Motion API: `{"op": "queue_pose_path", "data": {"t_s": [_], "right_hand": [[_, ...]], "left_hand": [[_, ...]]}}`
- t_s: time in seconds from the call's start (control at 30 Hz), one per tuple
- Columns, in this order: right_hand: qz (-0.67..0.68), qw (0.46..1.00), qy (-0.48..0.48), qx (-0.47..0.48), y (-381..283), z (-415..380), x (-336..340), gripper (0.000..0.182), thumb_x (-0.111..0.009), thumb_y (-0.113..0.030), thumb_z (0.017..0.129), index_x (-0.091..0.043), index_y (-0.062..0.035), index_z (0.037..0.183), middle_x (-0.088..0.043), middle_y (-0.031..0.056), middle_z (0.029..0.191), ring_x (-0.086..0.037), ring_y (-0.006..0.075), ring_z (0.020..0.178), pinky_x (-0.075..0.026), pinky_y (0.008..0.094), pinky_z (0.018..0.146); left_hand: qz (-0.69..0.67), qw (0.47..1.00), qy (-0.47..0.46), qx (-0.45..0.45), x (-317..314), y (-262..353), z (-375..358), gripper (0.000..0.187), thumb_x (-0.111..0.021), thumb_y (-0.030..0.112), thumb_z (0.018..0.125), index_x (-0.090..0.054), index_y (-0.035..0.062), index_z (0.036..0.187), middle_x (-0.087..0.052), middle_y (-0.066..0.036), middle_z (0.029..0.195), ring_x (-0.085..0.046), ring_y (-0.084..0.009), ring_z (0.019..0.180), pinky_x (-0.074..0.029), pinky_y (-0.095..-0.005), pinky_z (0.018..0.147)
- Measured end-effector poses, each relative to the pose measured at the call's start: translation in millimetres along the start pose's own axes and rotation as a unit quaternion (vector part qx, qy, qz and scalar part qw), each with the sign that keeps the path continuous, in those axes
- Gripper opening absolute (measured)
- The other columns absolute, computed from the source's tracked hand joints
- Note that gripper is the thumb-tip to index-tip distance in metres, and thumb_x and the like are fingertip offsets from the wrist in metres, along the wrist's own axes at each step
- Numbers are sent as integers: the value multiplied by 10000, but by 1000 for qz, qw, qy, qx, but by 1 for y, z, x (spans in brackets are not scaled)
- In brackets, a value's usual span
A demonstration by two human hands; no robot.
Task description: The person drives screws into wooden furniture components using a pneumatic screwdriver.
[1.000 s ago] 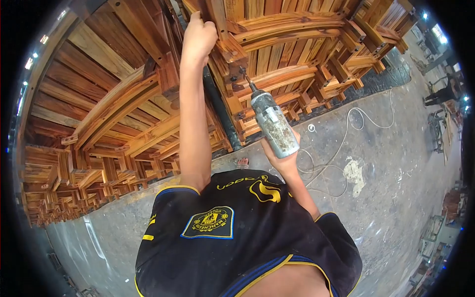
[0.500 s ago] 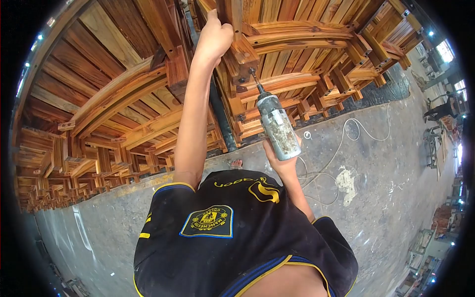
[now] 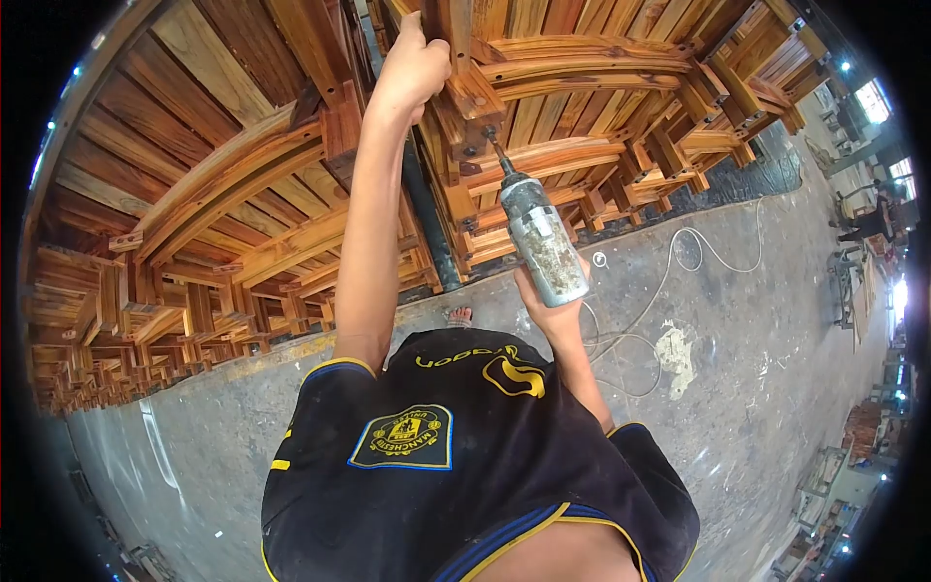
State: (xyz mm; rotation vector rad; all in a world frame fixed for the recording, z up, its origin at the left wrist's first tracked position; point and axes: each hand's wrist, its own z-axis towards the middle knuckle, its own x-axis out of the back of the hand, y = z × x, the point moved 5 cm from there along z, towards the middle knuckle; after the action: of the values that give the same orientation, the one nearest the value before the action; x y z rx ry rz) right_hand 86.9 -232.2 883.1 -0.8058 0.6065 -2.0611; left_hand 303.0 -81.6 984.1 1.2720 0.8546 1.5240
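My right hand [image 3: 551,303] is wrapped round the handle of a worn grey power driver [image 3: 545,242], right of centre. The driver's long bit meets the end of a wooden post [image 3: 475,102] at the top centre. My left hand [image 3: 415,66] is closed against the upper part of that wooden frame, just left of the post, with one finger pointing up. What its curled fingers hold, if anything, is hidden. Curved wooden rails [image 3: 582,70] and slatted panels [image 3: 184,92] surround both hands.
Many stacked wooden frames [image 3: 194,310] stretch off to the left. A pale cable [image 3: 669,281] lies looped on the concrete floor [image 3: 737,339] at the right. A person [image 3: 876,221] stands near work tables at the far right. My foot [image 3: 460,316] shows below the frames.
The driver has shifted slightly up and left, with its bit still at the post. My left hand has moved a little to the left.
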Motion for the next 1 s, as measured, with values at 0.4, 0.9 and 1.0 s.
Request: {"op": "queue_pose_path", "data": {"t_s": [0.4, 0.9, 1.0], "right_hand": [[-43, 998, 7, 38, -3, 4, -5, 299, -657, -17, 612, -629, 11, 909, -639, 147, 843, -643, 278, 722, -498, 297, 670], [-54, 998, -10, -21, 10, -9, -9, 308, -732, -45, 631, -645, -61, 927, -630, 95, 953, -541, 280, 900, -391, 364, 824], [-49, 998, -9, -44, 10, -10, -9, 309, -734, -45, 629, -646, -63, 925, -629, 94, 951, -538, 279, 904, -390, 365, 825]], "left_hand": [[-79, 996, -4, 47, 1, -1, -3, 639, -373, 7, 838, -129, -13, 1428, -556, -198, 1065, -454, -126, 577, -400, -248, 478], [-133, 989, -40, 54, 3, 3, -9, 622, -386, 2, 855, -146, 12, 1429, -533, -61, 744, -412, -97, 509, -348, -225, 415], [-130, 986, -24, 101, 0, -5, -3, 618, -399, 2, 866, -146, 25, 1430, -488, -22, 673, -393, -89, 490, -329, -217, 399]]}}
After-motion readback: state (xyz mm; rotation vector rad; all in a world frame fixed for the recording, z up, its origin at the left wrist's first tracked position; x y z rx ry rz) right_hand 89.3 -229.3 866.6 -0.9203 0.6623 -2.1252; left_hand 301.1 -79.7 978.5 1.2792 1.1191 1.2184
